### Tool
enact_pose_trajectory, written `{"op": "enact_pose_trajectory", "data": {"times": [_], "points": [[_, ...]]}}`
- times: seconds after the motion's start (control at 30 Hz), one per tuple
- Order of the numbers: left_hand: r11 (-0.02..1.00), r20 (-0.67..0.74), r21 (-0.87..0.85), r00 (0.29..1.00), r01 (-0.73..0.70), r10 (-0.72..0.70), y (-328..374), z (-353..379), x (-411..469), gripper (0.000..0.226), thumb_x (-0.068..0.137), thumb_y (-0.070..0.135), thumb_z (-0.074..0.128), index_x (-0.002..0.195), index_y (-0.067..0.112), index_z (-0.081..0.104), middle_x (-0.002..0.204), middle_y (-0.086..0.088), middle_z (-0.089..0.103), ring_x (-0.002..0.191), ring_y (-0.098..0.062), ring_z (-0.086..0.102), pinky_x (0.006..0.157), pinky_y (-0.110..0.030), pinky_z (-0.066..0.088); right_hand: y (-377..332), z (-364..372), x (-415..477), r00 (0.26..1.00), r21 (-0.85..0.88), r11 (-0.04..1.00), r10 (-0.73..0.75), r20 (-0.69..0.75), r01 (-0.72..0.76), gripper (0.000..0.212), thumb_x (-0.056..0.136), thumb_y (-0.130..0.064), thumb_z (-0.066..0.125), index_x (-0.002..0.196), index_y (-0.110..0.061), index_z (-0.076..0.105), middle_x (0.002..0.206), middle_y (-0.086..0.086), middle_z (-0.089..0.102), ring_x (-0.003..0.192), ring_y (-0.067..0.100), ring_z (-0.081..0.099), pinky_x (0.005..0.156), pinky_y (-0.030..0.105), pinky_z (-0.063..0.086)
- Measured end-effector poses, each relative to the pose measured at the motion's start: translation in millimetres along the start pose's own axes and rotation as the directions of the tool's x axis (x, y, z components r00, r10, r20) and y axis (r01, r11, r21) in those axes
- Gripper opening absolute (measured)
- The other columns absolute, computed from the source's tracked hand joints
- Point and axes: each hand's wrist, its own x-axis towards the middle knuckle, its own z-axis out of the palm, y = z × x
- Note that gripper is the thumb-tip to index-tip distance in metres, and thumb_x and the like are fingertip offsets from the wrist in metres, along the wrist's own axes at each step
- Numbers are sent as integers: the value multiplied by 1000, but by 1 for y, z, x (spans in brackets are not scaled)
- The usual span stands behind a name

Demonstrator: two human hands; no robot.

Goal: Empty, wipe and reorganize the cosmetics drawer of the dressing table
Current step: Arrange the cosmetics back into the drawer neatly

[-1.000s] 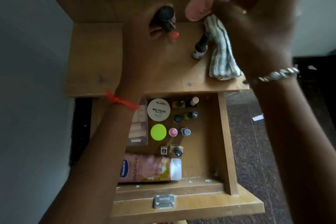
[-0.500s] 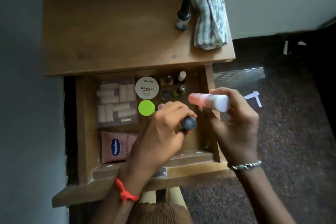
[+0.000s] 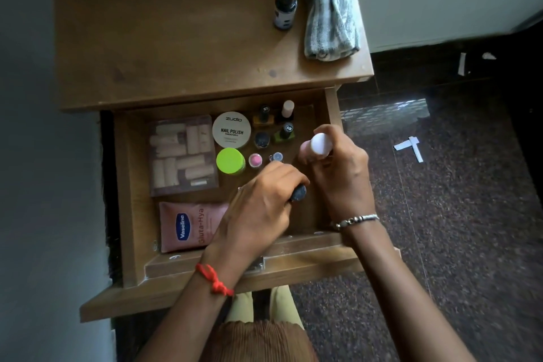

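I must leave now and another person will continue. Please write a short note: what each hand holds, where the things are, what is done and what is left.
Left hand: closed on a dark-capped item, low over the drawer.
Right hand: holds a pink bottle with white cap upright at the drawer's right side.
Done: most cosmetics arranged inside, Vaseline tube at the front.
Left: set both held items down; a dark bottle and the cloth remain on the tabletop.

A round white tin (image 3: pixel 231 129) in the open drawer (image 3: pixel 129 185) reads "zudio" and "NAIL POLISH", with a smaller line beneath too fine to read. The pink tube (image 3: pixel 191 226) at the drawer's front carries the blue "Vaseline" badge and the words "Gluta-Hya".
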Motion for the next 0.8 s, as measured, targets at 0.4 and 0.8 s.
{"op": "enact_pose_trajectory", "data": {"times": [0.4, 0.8], "points": [[1000, -14, 9, 1000, 16, -15, 0, 8, -1, 42, 59, -17, 62, 93, 8, 61, 90, -6, 64, 92, -16, 52, 80, -25, 43, -10, -16, 14, 968, -37, 998, 62, 244, -55, 34, 81, -5, 59, 109, -2, 41, 103, 20, 57, 95, 33, 53, 69, 28, 37], [999, -28, 23, 999, 25, -24, 1, 11, -1, 41, 58, -16, 60, 91, 8, 61, 88, -7, 63, 91, -17, 51, 78, -30, 43, 4, 16, 33, 994, -461, 886, -8, 113, 59, 15, 78, -2, 62, 91, -2, 54, 81, 20, 67, 105, 39, 47, 77, 38, 18]]}}
